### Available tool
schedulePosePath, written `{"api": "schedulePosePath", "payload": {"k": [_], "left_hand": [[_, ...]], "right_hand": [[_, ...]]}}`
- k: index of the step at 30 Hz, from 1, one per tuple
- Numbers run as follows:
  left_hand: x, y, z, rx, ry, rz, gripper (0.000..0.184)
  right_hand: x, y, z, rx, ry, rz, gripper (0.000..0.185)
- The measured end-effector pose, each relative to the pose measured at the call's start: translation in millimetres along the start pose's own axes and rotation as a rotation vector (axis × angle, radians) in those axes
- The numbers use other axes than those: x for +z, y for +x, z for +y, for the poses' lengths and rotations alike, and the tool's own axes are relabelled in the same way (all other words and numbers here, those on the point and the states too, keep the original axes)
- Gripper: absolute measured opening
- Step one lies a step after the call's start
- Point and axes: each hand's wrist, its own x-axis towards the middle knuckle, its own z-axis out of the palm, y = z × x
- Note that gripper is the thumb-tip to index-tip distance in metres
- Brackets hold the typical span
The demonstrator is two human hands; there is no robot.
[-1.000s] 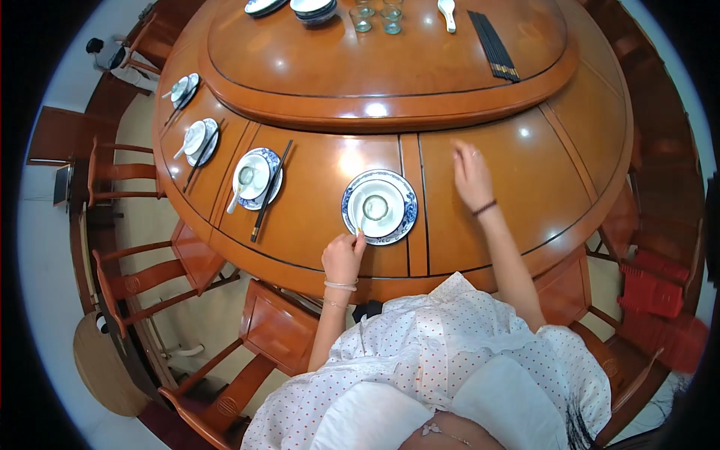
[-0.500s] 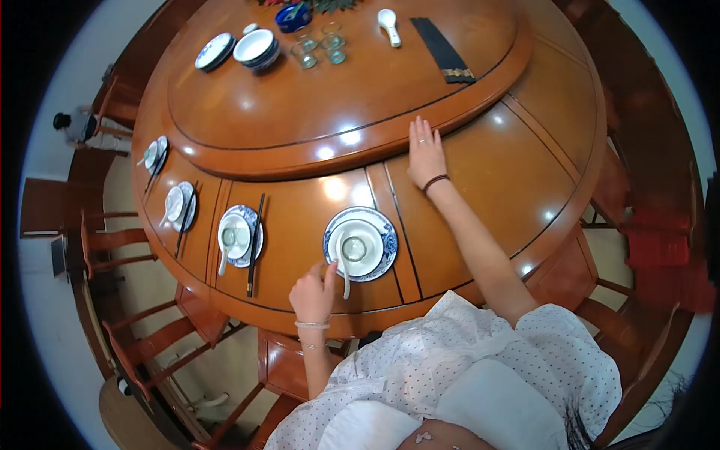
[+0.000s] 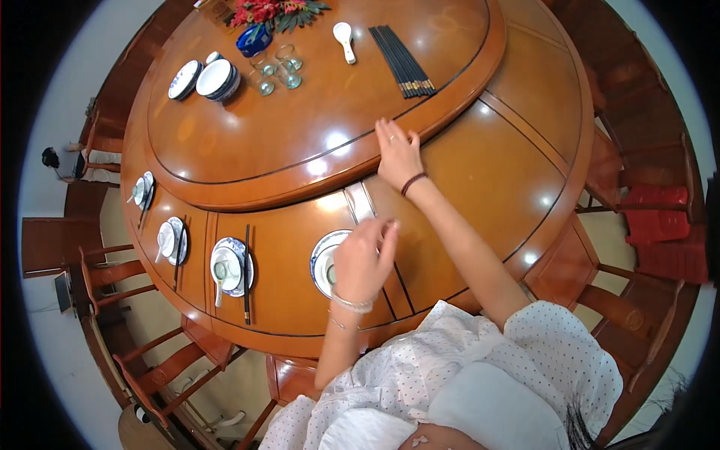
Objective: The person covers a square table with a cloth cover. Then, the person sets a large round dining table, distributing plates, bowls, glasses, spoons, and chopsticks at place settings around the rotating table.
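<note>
My left hand [image 3: 365, 259] is raised over the nearest place setting, fingers loosely apart and nothing in them. It hides much of the blue-and-white plate [image 3: 318, 259] and the bowl on it; the spoon there is out of sight. My right hand [image 3: 399, 154] rests at the rim of the raised round turntable [image 3: 292, 196], fingers apart, holding nothing. On the turntable beyond it lie several black chopsticks [image 3: 402, 64] side by side and a white spoon [image 3: 343, 43]. Glass cups [image 3: 276, 69], stacked bowls [image 3: 217, 79] and plates [image 3: 184, 80] stand farther left.
Three place settings, the closest with a plate [image 3: 248, 283] and chopsticks [image 3: 247, 274], line the table's left side. A blue bowl [image 3: 254, 40] and red flowers [image 3: 257, 11] are at the top. Wooden chairs [image 3: 176, 371] surround the table; another person [image 3: 71, 163] is far left.
My left hand let go of the spoon at the nearest setting, then rose over the plate. My right hand moved left and up to the turntable rim. The view shifted, showing the flowers.
</note>
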Motion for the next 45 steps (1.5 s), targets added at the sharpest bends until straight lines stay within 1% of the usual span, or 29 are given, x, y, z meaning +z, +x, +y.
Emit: {"api": "schedulePosePath", "payload": {"k": [4,6,8,10,12,14,15,16,17,18,19,20,21,22,24,25,26,28,29,32,33,34,36,38,39,40,42,44,45], "left_hand": [[21,-21,-9,-0.034,-0.104,-0.059,0.018],[29,-23,-15,-0.061,-0.139,-0.090,0.018],[35,-23,-21,-0.059,-0.179,-0.103,0.019],[42,-19,-31,-0.076,-0.214,-0.123,0.020],[53,-14,-39,-0.090,-0.251,-0.145,0.022],[66,-6,-45,-0.456,-0.752,-0.209,0.027],[74,0,-55,-0.515,-0.873,-0.224,0.032],[83,6,-62,-0.512,-0.875,-0.223,0.032],[91,14,-67,-0.599,-0.995,-0.166,0.033],[99,21,-71,-0.687,-1.117,-0.108,0.035],[105,29,-77,-0.689,-1.122,-0.107,0.035],[111,36,-82,-0.699,-1.259,-0.067,0.038],[113,45,-83,-0.706,-1.395,-0.023,0.042],[115,52,-82,-0.704,-1.400,-0.019,0.042],[117,67,-80,-0.806,-1.391,0.088,0.049],[115,75,-81,-0.828,-1.427,0.015,0.053],[116,81,-83,-0.826,-1.434,0.021,0.053],[116,96,-86,-0.891,-1.411,-0.125,0.049],[119,101,-93,-0.864,-1.409,-0.158,0.044],[124,112,-104,-0.799,-1.374,-0.228,0.041],[126,110,-103,-0.774,-1.380,-0.205,0.035],[128,107,-101,-0.774,-1.382,-0.201,0.035],[129,98,-97,-0.661,-1.291,-0.100,0.029],[122,78,-86,-0.662,-1.323,-0.042,0.025],[112,61,-78,-0.670,-1.293,-0.036,0.024],[102,42,-70,-0.681,-1.263,-0.030,0.023],[80,-5,-51,-0.751,-1.296,-0.034,0.021],[70,-55,-40,-0.787,-1.320,-0.051,0.020],[67,-78,-39,-0.802,-1.313,-0.070,0.020]], "right_hand": [[11,49,27,0.061,-0.264,-0.006,0.055],[22,61,33,0.041,-0.250,0.047,0.058],[30,66,34,0.088,-0.300,-0.088,0.047],[35,60,30,0.052,-0.295,-0.062,0.046],[40,52,26,0.024,-0.297,0.004,0.051],[37,34,17,-0.005,-0.295,0.016,0.050],[31,20,10,-0.026,-0.279,0.006,0.047],[24,8,4,-0.048,-0.263,-0.004,0.045],[19,-5,0,-0.049,-0.266,-0.004,0.045],[15,-18,-3,-0.078,-0.178,-0.014,0.044],[11,-27,-6,-0.107,-0.089,-0.026,0.043],[1,-34,-7,-0.109,-0.092,-0.030,0.043],[-14,-38,-7,-0.050,0.075,0.001,0.040],[-23,-39,-4,0.009,0.242,0.033,0.038],[-29,-40,7,0.000,0.313,0.082,0.033],[-29,-40,10,0.077,0.375,0.088,0.031],[-29,-40,13,0.154,0.438,0.094,0.029],[-21,-40,20,0.128,0.408,0.130,0.026],[-17,-42,23,0.136,0.425,0.091,0.025],[-15,-50,22,0.162,0.449,0.033,0.023],[-15,-54,21,0.163,0.529,0.041,0.023],[-15,-57,20,0.163,0.610,0.047,0.024],[-16,-66,13,0.131,0.639,0.090,0.022],[-21,-78,4,0.508,1.336,-0.129,0.021],[-6,-87,8,0.394,1.260,-0.055,0.022],[-8,-95,5,0.392,1.259,-0.066,0.022],[-14,-114,-5,0.461,1.399,-0.088,0.023],[-20,-137,-11,0.458,1.433,-0.139,0.024],[-22,-150,-10,0.417,1.467,-0.301,0.024]]}}
